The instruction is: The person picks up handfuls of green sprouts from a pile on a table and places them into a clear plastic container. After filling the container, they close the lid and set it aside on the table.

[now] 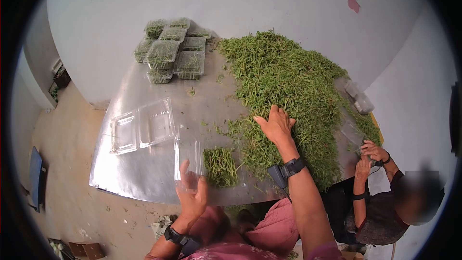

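A clear plastic clamshell box (pixel 188 151) lies open near the front edge of the metal table, its right half filled with cut green stems (pixel 220 166). My left hand (pixel 192 195) grips the lid side of this box, fingers showing through the plastic and the thumb near its lower edge. My right hand (pixel 278 127) rests on a large heap of loose greens (pixel 288 74), its thumb and fingers spread and the fingertips partly among the stems. I see no bunch held in it.
An empty open clamshell (pixel 156 123) lies on the metal table (pixel 130 171) to the left. Filled, closed boxes (pixel 163 53) are stacked at the back. At the right, a co-worker's hands (pixel 368 159) are near a clear container; more clear boxes (pixel 358 97) stand beyond.
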`<action>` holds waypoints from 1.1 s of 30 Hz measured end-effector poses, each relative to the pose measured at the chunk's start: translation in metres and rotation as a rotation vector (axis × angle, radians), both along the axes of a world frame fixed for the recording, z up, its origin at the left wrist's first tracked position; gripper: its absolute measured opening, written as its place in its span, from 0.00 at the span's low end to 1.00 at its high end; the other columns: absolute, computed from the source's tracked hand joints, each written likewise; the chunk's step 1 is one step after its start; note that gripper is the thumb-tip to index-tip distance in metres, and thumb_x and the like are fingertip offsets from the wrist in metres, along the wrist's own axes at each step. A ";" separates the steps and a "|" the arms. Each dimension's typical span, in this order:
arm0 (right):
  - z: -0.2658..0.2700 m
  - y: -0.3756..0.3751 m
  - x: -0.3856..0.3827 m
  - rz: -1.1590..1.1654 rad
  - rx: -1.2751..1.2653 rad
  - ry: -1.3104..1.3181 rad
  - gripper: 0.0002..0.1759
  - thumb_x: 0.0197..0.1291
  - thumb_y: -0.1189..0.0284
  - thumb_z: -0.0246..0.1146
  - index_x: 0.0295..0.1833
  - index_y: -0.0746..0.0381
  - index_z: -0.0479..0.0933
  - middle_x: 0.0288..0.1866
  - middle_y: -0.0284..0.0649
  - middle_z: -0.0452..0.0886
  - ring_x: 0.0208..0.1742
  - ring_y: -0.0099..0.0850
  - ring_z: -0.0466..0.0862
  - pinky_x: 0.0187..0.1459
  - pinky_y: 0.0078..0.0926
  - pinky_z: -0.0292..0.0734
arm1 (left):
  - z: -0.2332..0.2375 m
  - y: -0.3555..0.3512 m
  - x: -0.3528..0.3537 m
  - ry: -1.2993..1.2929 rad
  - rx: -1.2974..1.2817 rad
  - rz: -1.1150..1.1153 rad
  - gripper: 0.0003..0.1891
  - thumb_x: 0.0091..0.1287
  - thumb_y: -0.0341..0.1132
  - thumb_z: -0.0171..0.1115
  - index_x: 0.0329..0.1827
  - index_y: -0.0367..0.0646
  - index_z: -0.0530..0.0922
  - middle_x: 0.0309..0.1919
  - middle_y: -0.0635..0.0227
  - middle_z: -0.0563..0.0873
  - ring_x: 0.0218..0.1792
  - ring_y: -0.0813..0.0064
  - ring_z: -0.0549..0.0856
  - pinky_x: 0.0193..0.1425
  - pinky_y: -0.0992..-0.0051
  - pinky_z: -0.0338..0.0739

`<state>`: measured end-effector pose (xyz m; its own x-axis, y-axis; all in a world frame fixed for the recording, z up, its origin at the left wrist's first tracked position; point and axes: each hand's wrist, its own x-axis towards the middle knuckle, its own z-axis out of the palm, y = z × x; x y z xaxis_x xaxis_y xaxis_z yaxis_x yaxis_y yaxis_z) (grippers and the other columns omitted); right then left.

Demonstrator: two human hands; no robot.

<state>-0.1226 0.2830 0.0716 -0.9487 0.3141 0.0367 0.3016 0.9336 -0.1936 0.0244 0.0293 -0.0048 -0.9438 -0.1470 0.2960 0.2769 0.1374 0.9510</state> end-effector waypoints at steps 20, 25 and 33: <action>0.037 0.036 0.043 0.142 -0.428 0.143 0.25 0.56 0.67 0.71 0.56 0.66 0.75 0.30 0.37 0.76 0.27 0.26 0.72 0.31 0.35 0.72 | -0.001 -0.002 0.005 -0.096 0.008 -0.037 0.30 0.71 0.27 0.56 0.74 0.37 0.56 0.41 0.67 0.76 0.39 0.81 0.74 0.44 0.78 0.72; 0.020 0.048 0.047 0.125 -0.219 0.253 0.21 0.53 0.62 0.73 0.40 0.70 0.79 0.28 0.48 0.80 0.25 0.33 0.74 0.31 0.38 0.73 | 0.001 0.005 0.003 -0.017 0.035 0.008 0.29 0.69 0.22 0.53 0.73 0.35 0.57 0.30 0.75 0.73 0.31 0.86 0.70 0.37 0.85 0.67; 0.038 0.037 0.053 0.084 -0.154 -0.191 0.31 0.56 0.49 0.68 0.29 0.72 0.80 0.30 0.57 0.82 0.34 0.52 0.85 0.39 0.50 0.78 | -0.003 0.001 0.003 -0.042 0.021 -0.046 0.31 0.70 0.25 0.54 0.75 0.38 0.55 0.35 0.72 0.74 0.35 0.82 0.73 0.41 0.81 0.71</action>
